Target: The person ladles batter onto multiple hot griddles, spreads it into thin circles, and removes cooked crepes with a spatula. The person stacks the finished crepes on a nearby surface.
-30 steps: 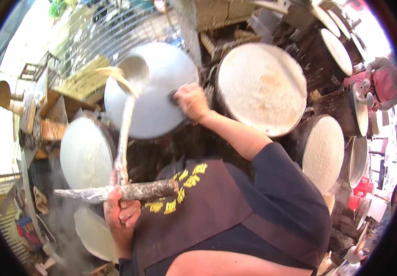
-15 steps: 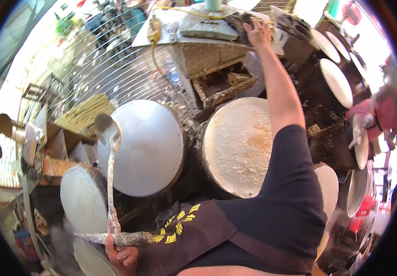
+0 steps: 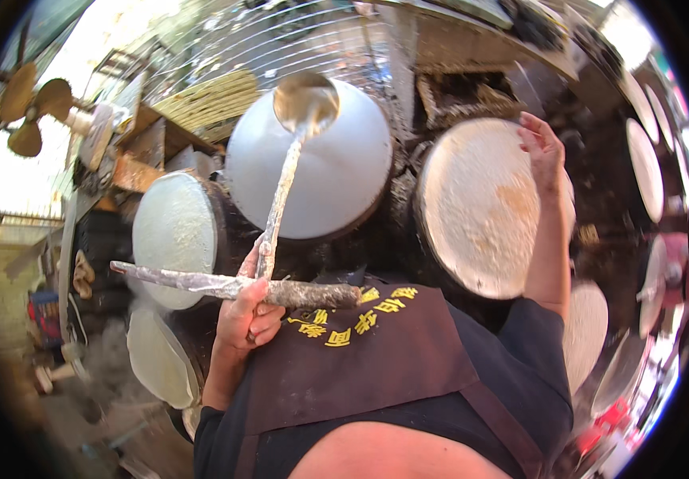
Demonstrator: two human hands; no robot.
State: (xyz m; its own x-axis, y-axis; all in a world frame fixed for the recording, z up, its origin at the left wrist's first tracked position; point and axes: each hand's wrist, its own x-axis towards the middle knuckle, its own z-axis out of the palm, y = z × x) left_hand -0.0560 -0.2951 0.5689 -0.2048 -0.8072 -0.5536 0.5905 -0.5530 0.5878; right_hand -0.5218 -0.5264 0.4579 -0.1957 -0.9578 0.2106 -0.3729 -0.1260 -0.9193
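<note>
My left hand (image 3: pixel 253 319) is closed around two things at once: a long-handled ladle (image 3: pixel 306 104) coated in pale batter, and a thick wooden stick (image 3: pixel 177 277) crossing its handle, white-smeared on the left and dark at the right end. The ladle's bowl hangs over a smooth grey-white round griddle (image 3: pixel 312 191) in the middle. At the right, my right hand (image 3: pixel 544 152) has its fingers apart and nothing visible in it. It is above the far right part of a round griddle (image 3: pixel 472 207) covered by a cream, partly browned sheet of batter.
More pale-covered griddles stand at the left (image 3: pixel 173 231), lower left (image 3: pixel 157 359) and lower right (image 3: pixel 584 335). A fan (image 3: pixel 37 108) is at the far left. Behind the griddles are an open crusted box (image 3: pixel 468 96) and a ledge (image 3: pixel 488 36). Several pale rounds line the right side.
My right hand has drawn back from a dark cloth-like thing on the far ledge to above the right griddle. My left hand has risen with the ladle and stick. The view has shifted.
</note>
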